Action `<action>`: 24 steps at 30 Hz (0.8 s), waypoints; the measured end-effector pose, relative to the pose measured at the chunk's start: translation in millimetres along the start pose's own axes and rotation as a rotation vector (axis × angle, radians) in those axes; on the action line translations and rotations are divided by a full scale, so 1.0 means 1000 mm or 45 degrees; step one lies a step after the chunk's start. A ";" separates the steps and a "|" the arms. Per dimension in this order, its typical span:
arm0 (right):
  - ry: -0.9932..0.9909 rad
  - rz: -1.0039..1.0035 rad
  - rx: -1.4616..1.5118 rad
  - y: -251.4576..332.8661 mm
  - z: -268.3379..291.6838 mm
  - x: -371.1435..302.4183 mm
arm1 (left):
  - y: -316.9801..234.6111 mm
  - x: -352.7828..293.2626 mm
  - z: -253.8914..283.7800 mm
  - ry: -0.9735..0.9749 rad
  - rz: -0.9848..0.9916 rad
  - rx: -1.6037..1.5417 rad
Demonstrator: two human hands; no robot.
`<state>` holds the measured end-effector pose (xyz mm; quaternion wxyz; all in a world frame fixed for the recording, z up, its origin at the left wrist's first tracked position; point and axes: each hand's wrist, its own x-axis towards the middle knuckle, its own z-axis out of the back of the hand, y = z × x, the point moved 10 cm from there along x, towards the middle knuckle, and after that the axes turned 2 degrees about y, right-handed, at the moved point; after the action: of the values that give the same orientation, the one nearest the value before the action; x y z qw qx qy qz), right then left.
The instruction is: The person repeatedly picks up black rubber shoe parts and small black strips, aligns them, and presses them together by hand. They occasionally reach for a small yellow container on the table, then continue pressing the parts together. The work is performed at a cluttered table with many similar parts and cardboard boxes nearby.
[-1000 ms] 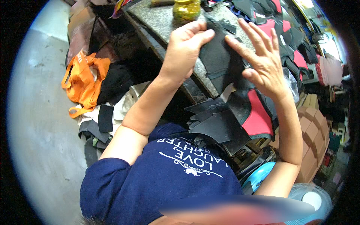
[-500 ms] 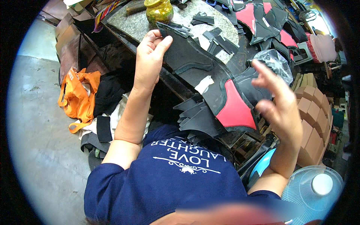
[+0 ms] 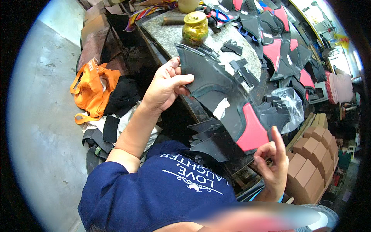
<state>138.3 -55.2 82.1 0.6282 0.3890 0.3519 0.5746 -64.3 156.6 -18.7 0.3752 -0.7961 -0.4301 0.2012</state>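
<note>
A flat, flexible black piece [image 3: 210, 73] with a curved seam hangs across the middle, shaped like a cut shoe upper. At its near right end is a red panel [image 3: 253, 129], and a small white scrap [image 3: 221, 108] lies against its surface. My left hand [image 3: 166, 83] pinches its left edge between thumb and fingers. By the red panel's lower corner is my right hand [image 3: 272, 160], its index finger raised while the thumb and another fingertip come together. Whether those tips hold the corner or something small cannot be made out.
Behind stands a stone-topped table [image 3: 162, 31] with a yellow-lidded jar [image 3: 195, 29] and black strips [image 3: 243, 73]. More black-and-red pieces [image 3: 272, 52] pile up at far right. A clear plastic bag [image 3: 291, 106] and brown boxes [image 3: 309, 170] are right; an orange bag [image 3: 94, 91] lies left.
The view has shifted, so the table sits further right. My right hand has come down from beside the piece to its lower corner, fingers now drawn together. My left hand keeps its hold.
</note>
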 end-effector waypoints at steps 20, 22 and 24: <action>-0.594 0.233 -0.227 -0.015 0.096 0.027 | 0.027 0.087 -0.057 0.004 -0.228 -0.225; -0.620 0.222 -0.212 -0.024 0.106 0.032 | 0.037 0.091 -0.062 -0.001 -0.178 -0.250; -0.648 0.217 -0.202 -0.033 0.118 0.035 | 0.041 0.095 -0.074 0.069 -0.205 -0.249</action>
<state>260.8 -31.6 105.9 0.6742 0.4987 0.1029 0.5349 57.6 190.3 -2.4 0.3223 -0.7968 -0.5000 0.1060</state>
